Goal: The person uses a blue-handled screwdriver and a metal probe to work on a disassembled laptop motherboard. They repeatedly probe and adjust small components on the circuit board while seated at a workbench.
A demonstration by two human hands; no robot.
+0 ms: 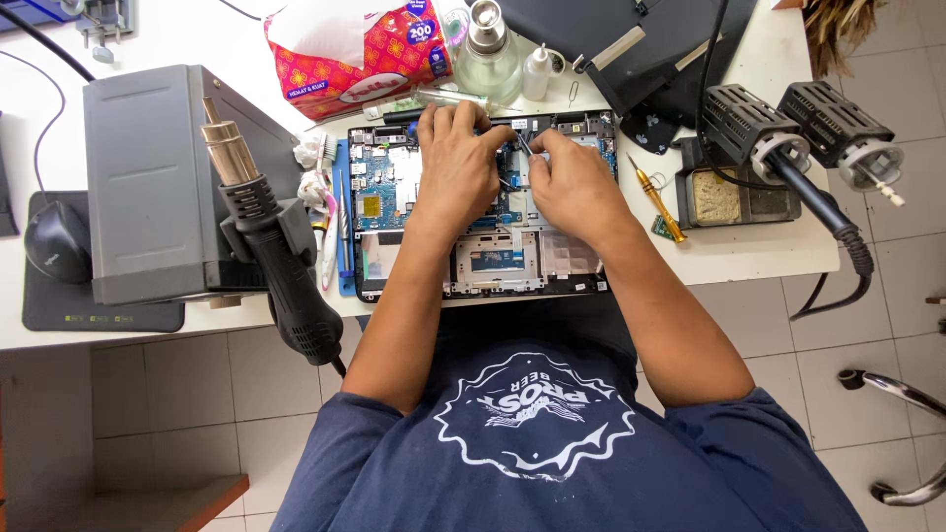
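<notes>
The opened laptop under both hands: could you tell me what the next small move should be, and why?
Probably ease the tweezers gently at the board, since the right hand pinches them over the opened laptop while the left hand lies flat on its blue circuit board, steadying it.

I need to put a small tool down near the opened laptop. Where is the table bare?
Bare white table lies right of the opened laptop, below the brass-handled screwdriver and the solder tray. Crowded: the left side, with brushes and hot-air gun, and the back, with bottles. Both hands, left hand and right hand, cover the board.
</notes>
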